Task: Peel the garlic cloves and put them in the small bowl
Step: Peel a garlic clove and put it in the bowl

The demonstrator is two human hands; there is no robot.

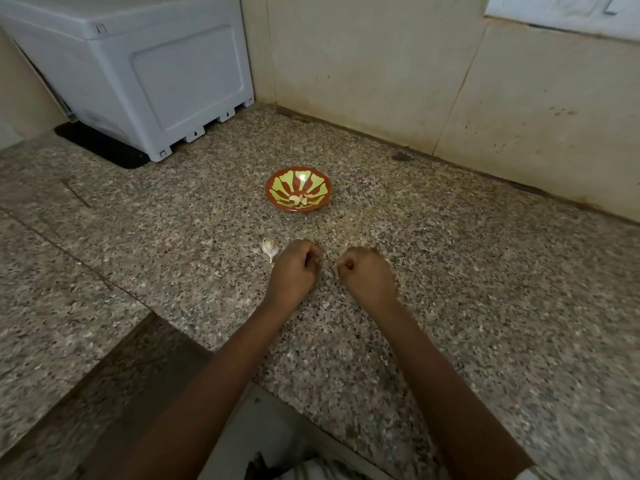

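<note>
A small red bowl (299, 189) with a yellow-green pattern stands on the granite counter, with pale peeled cloves (298, 200) in its bottom. An unpeeled garlic piece (269, 248) with a thin stem lies on the counter just left of my left hand (294, 270). That hand rests on the counter with its fingers curled under. My right hand (367, 273) lies a little to the right, also curled into a loose fist. Whatever the fingers hold is hidden from me.
A grey plastic appliance (138, 74) on a black mat fills the back left corner. Beige tiled walls (450, 81) close off the back and right. The counter's front edge (194, 344) steps down near my left forearm.
</note>
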